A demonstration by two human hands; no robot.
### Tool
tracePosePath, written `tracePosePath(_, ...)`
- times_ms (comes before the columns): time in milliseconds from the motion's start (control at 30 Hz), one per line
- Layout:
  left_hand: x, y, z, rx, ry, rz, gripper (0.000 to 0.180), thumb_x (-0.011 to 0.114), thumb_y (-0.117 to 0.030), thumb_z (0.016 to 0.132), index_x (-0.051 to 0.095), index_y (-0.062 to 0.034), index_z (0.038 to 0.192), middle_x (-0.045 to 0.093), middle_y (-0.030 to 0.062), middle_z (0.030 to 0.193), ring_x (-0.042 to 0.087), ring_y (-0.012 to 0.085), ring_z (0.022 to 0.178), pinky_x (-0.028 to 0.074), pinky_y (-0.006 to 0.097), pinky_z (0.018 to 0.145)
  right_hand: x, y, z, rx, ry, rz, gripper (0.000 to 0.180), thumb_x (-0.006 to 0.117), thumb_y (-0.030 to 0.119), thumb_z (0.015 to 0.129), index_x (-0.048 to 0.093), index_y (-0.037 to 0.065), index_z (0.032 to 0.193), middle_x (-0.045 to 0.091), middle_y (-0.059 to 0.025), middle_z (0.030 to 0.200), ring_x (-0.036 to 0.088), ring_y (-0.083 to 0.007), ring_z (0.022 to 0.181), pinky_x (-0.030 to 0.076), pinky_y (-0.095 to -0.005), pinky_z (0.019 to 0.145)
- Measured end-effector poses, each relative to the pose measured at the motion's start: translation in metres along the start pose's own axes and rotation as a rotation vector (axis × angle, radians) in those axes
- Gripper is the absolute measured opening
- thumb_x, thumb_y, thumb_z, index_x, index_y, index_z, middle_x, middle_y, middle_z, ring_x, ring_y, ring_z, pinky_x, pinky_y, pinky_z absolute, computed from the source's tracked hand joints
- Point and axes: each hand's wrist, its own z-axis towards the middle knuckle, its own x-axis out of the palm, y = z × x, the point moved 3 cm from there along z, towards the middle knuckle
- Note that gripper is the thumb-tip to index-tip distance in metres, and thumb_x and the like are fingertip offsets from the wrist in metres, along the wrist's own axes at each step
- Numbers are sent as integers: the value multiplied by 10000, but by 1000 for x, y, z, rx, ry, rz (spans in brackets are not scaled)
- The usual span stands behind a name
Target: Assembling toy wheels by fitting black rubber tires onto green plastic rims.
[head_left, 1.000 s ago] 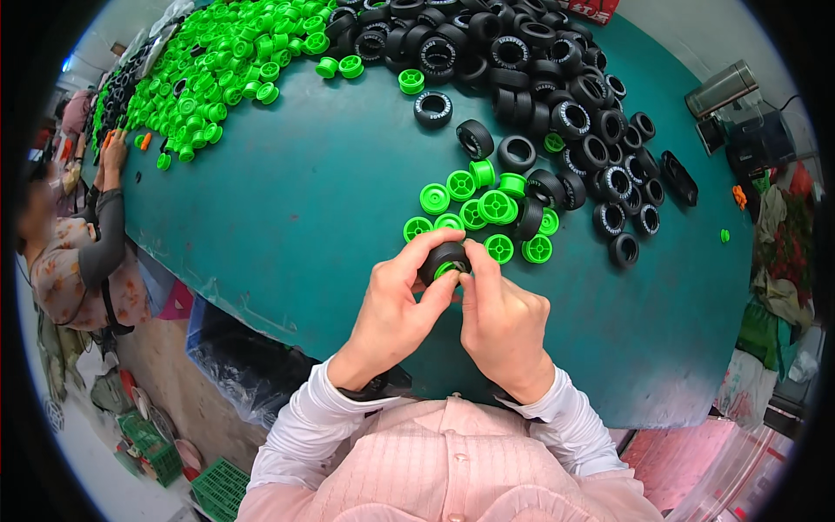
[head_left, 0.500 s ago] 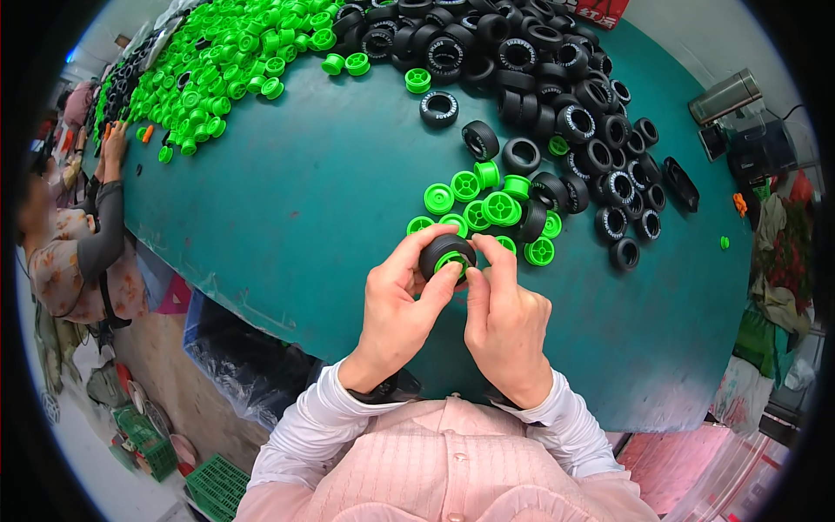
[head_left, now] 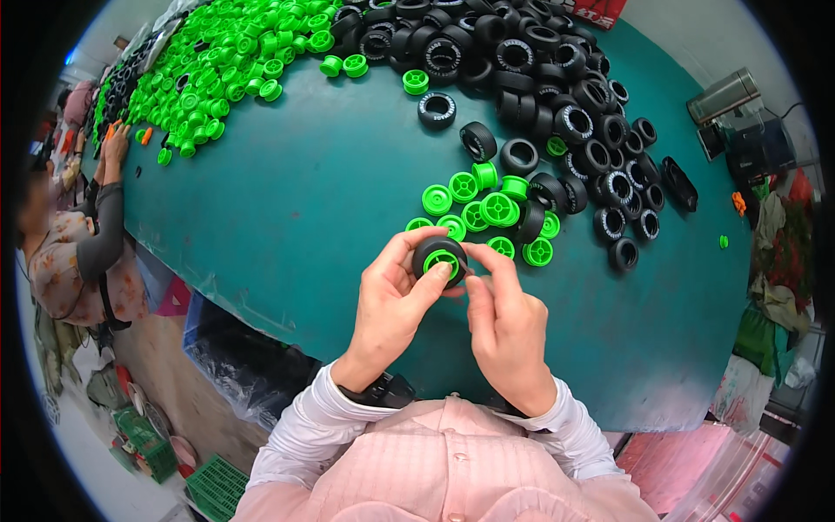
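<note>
My left hand [head_left: 389,291] is closed around a small black toy tyre [head_left: 424,246], its thumb pressed on the bright green wheel rim [head_left: 446,258] inside. The rim sits within the tyre and its spoked face is tilted up toward me. My right hand [head_left: 509,317] has its fingers bent at the tyre's right edge, index fingertip and thumb close against it. Just beyond my hands lies a small cluster of green rims [head_left: 498,209] with a few loose tyres [head_left: 521,156] around it.
On the green table [head_left: 304,209] a big heap of black tyres [head_left: 531,52] lies at the far middle and right, and a heap of green rims [head_left: 235,52] at the far left. A metal flask [head_left: 726,94] stands far right. Another person [head_left: 83,252] works at the left edge.
The tyre has turned so more of the green rim's face shows, and it has shifted slightly left. My right thumb has come off the rim to the tyre's edge.
</note>
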Motion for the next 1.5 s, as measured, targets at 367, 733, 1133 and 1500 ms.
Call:
tracePosePath(367, 10, 3, -6, 154, -97, 126, 344, 606, 11, 965, 514, 31, 1296, 663, 145, 1244, 661, 145, 1041, 578, 260, 833, 4, -5, 3, 139, 74, 169, 296, 558, 84, 988, 535, 61, 1283, 631, -136, 639, 651, -336, 554, 441, -430, 493)
tracePosePath(733, 13, 4, -7, 155, -89, 192, 371, 592, 35, 966, 481, 57, 1320, 631, 217, 1285, 647, 200, 1119, 587, 314, 903, -1, -3, 5, 48, 33, -5, 268, 558, 108, 995, 552, 68, 1260, 648, -153, 651, 660, -349, 565, 457, -446, 493)
tracePosePath(1133, 6, -1, -5, 110, -31, 365, 373, 633, 30, 932, 566, 26, 1299, 656, 73, 1073, 654, 109, 945, 597, 243, 736, 3, 3, 6, -168, -53, -313, 275, 606, 64, 940, 570, 17, 1209, 672, -104, 683, 677, -271, 571, 497, -374, 495)
tracePosePath(1500, -3, -16, 4, -119, 166, 347, 412, 654, -29, 936, 561, 6, 1336, 659, 42, 1069, 646, 74, 903, 568, 205, 681, 1, -2, 6, -318, -68, -334, 377, 624, 12, 875, 572, 21, 1249, 675, -95, 725, 685, -229, 601, 496, -349, 506)
